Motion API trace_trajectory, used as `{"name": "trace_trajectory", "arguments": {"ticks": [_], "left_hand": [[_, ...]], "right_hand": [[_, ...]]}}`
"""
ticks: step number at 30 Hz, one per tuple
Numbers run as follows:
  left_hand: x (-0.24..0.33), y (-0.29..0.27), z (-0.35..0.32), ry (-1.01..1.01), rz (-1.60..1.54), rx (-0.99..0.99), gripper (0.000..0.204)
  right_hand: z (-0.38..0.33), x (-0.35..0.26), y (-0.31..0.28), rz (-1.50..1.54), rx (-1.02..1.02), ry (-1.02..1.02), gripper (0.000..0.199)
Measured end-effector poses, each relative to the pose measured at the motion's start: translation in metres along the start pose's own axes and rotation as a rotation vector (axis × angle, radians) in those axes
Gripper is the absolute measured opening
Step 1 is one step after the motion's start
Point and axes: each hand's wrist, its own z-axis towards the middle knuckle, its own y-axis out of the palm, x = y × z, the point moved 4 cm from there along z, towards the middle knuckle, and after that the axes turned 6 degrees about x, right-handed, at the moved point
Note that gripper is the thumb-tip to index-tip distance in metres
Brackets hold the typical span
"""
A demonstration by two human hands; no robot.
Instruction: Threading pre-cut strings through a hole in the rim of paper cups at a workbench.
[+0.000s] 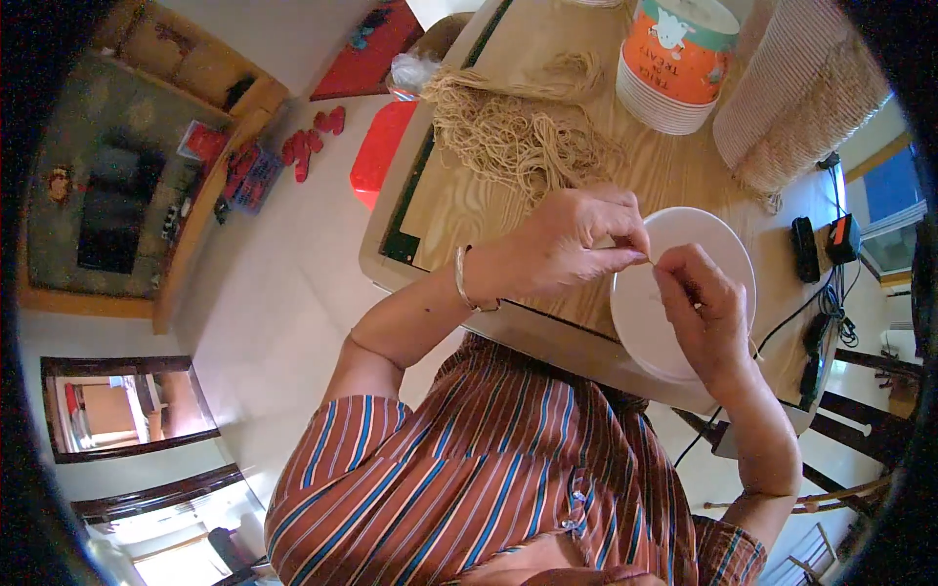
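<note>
Fingertips of my left hand (586, 239) and my right hand (702, 298) meet in a pinch above a white round tub (718, 232). Whatever thin thing lies between the fingertips is too small to make out. A bracelet circles my left wrist. The tub sits near the table's front edge, partly covered by my right hand, and a thin tan strand shows at its right rim. Just beyond my left hand lies a loose tangled heap of tan twine (518, 137).
An orange and teal stack of nested paper tubs (676, 68) stands at the back. Right of it leans a long pale stack of tubs (772, 73) with tan twine (816, 122) along its side. Black adapters (805, 249) and cables lie at the right edge. A red stool (379, 151) stands left.
</note>
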Motion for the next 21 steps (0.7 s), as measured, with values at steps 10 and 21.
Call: {"name": "trace_trajectory", "arguments": {"ticks": [10,21], "left_hand": [[-0.005,0.002,0.002,-0.002,-0.006,0.019,0.006],[-0.040,0.014,-0.019,-0.356,-0.212,0.088,0.017]], "right_hand": [[0.004,0.021,0.005,0.359,-0.152,0.436,0.011],[0.002,0.033,0.013,0.596,-0.229,0.700,0.009]]}}
